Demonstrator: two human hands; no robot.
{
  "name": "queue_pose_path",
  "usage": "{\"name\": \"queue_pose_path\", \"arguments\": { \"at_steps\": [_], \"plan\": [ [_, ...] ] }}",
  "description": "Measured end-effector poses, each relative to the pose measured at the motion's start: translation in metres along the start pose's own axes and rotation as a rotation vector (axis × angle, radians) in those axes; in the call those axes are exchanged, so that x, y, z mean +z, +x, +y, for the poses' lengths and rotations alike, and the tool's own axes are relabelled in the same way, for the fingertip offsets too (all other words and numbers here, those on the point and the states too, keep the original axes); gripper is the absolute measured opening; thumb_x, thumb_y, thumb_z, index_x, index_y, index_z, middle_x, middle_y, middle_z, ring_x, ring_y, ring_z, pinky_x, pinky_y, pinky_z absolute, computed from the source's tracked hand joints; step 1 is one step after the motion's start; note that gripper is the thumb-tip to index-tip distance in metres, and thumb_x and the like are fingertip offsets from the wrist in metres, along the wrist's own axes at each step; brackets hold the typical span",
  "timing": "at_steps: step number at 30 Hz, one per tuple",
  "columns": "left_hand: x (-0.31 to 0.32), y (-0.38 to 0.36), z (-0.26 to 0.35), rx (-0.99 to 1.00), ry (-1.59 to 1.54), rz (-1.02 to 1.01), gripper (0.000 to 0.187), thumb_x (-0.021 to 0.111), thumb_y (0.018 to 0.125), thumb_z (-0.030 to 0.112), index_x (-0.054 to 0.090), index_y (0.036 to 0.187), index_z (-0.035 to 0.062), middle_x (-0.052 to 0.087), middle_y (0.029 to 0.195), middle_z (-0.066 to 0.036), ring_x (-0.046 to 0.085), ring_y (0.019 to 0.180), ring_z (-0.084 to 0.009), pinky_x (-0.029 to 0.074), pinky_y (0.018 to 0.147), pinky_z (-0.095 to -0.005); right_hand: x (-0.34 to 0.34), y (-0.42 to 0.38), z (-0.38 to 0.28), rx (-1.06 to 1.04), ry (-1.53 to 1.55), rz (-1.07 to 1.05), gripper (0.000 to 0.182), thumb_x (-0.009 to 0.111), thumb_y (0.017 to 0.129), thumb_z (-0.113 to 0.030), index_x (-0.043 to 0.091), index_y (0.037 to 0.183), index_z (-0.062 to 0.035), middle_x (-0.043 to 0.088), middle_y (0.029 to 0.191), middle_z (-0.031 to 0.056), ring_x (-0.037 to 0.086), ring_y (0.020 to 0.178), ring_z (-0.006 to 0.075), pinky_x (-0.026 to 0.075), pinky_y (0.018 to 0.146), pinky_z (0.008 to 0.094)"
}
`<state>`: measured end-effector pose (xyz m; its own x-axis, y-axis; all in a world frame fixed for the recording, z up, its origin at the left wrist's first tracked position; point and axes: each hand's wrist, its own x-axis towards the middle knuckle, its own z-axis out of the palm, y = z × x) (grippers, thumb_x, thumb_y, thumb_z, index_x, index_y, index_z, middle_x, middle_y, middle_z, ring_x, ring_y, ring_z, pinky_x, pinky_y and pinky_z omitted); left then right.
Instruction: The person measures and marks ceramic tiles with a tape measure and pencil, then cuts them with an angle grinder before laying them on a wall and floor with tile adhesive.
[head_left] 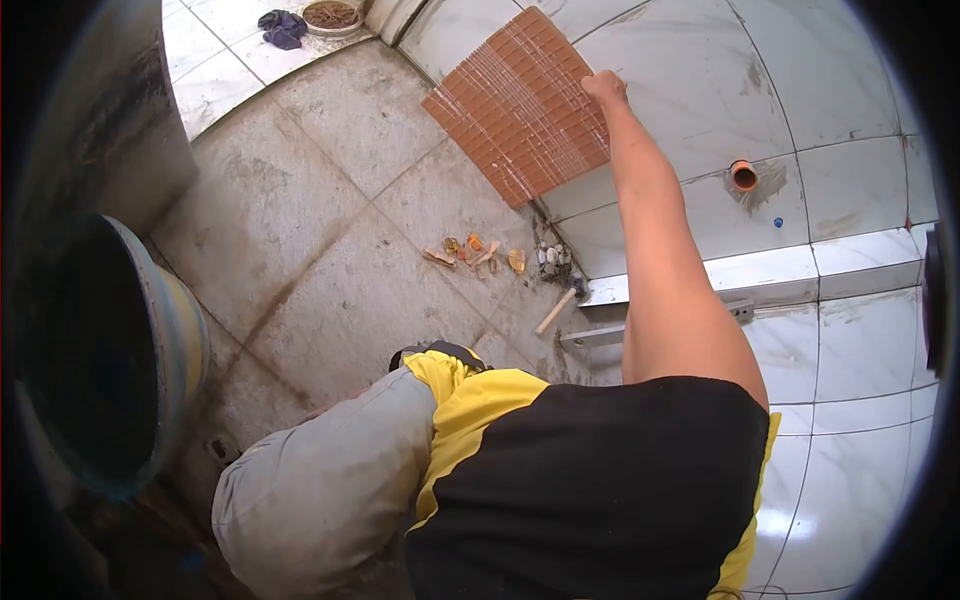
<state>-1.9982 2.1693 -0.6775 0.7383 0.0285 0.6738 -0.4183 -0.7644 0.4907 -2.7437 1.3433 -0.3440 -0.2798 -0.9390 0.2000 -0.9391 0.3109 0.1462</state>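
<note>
Right hand (pixel 605 87) is closed on the top corner of the orange ribbed tile (pixel 522 105), held tilted against the marble wall (pixel 700 80). Left hand's hidden behind the torso. Hammer (pixel 560 305) and small spacers (pixel 480 250) lie on the floor below.

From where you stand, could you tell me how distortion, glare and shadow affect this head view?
Head view: fisheye bends the wall tiles and leaves black corners; glare sits on the glossy tile at lower right; the drum at left is dark inside; the right hand on the brown tile is evenly lit and fairly sharp.
</note>
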Motion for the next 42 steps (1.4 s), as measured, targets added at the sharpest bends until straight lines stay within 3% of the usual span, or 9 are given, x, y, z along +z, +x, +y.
{"name": "queue_pose_path", "arguments": {
  "at_steps": [14,18,20,21,23,26,32,38,42],
  "plan": [
    [-0.081,0.164,-0.001,0.050,0.087,0.343,0.052,0.070,0.084,0.048,0.070,0.105,-0.0002,0.070,0.090,-0.015,0.065,0.071,-0.0298,0.056,0.060,-0.0410,0.012,-0.049,-0.038,-0.546,0.043,-0.141,0.059,0.079,0.071,-0.046,0.069,0.105,0.0008,0.071,0.098,0.0199,0.068,0.093,0.0343,0.053,0.083,0.0433],
    [-0.248,0.087,-0.077,-0.172,0.327,0.513,0.055,0.071,0.084,0.051,0.071,0.104,-0.0007,0.070,0.089,-0.016,0.065,0.070,-0.0306,0.056,0.059,-0.0419,0.009,-0.064,-0.056,-0.563,-0.122,-0.298,0.069,0.069,0.078,-0.048,0.056,0.131,-0.0054,0.063,0.121,0.0223,0.061,0.113,0.0324,0.048,0.095,0.0444],
    [-0.226,0.130,0.014,-0.259,-0.013,0.661,0.056,0.062,0.089,0.054,0.073,0.091,-0.0003,0.069,0.089,-0.020,0.064,0.070,-0.0297,0.054,0.061,-0.0402,0.017,-0.051,-0.059,-0.687,-0.063,-0.223,0.071,0.069,0.077,-0.049,0.055,0.134,-0.0089,0.055,0.135,0.0218,0.052,0.126,0.0320,0.043,0.103,0.0434],
    [-0.223,0.143,0.084,-0.409,-0.143,0.723,0.053,0.059,0.092,0.050,0.072,0.087,-0.0012,0.068,0.087,-0.020,0.063,0.069,-0.0288,0.054,0.061,-0.0398,0.018,-0.061,-0.055,-1.135,0.242,0.139,0.063,0.073,0.073,-0.052,0.067,0.115,-0.0055,0.069,0.106,0.0220,0.066,0.100,0.0367,0.052,0.080,0.0459],
    [-0.209,0.135,0.010,-0.218,-0.016,0.726,0.051,0.060,0.092,0.048,0.070,0.100,-0.0018,0.068,0.094,-0.020,0.064,0.074,-0.0306,0.056,0.065,-0.0413,-0.032,-0.090,-0.069,-0.956,0.099,-0.163,0.038,0.075,0.077,-0.034,0.072,0.099,-0.0025,0.072,0.085,0.0092,0.067,0.077,0.0223,0.053,0.068,0.0368],
    [-0.180,0.111,0.012,0.081,-0.259,0.415,0.029,0.052,0.098,0.019,0.068,0.118,0.0062,0.068,0.110,-0.006,0.064,0.089,-0.0161,0.051,0.078,-0.0292,-0.123,-0.141,-0.074,-0.909,0.263,-0.172,0.028,0.077,0.078,-0.026,0.073,0.084,0.0005,0.066,0.071,0.0019,0.060,0.062,0.0128,0.048,0.056,0.0314],
    [-0.192,0.069,0.107,-0.290,-0.718,0.027,0.027,0.054,0.097,0.023,0.069,0.116,0.0094,0.064,0.090,0.001,0.054,0.074,-0.0047,0.045,0.066,-0.0221,-0.316,-0.257,-0.047,-1.194,0.491,-0.111,0.016,0.067,0.086,-0.012,0.068,0.075,-0.0001,0.060,0.063,-0.0024,0.051,0.055,0.0038,0.040,0.046,0.0260],
    [-0.247,0.053,0.258,-0.021,-1.455,-0.931,0.038,0.060,0.089,0.023,0.063,0.121,0.0012,0.071,0.096,-0.011,0.068,0.083,-0.0166,0.055,0.070,-0.0310,-0.459,-0.460,-0.053,-1.378,0.694,0.097,0.012,0.066,0.085,-0.009,0.069,0.087,0.0022,0.065,0.069,0.0022,0.058,0.059,0.0068,0.044,0.053,0.0222],
    [-0.311,0.003,0.344,-0.034,-1.570,-0.964,0.055,0.044,0.101,0.042,0.046,0.142,0.0046,0.065,0.117,-0.018,0.066,0.099,-0.0233,0.052,0.088,-0.0366,-0.501,-0.543,-0.032,-1.812,0.803,0.285,0.026,0.072,0.084,-0.018,0.069,0.100,0.0019,0.069,0.085,0.0030,0.060,0.074,0.0070,0.045,0.067,0.0209]
  ]
}}
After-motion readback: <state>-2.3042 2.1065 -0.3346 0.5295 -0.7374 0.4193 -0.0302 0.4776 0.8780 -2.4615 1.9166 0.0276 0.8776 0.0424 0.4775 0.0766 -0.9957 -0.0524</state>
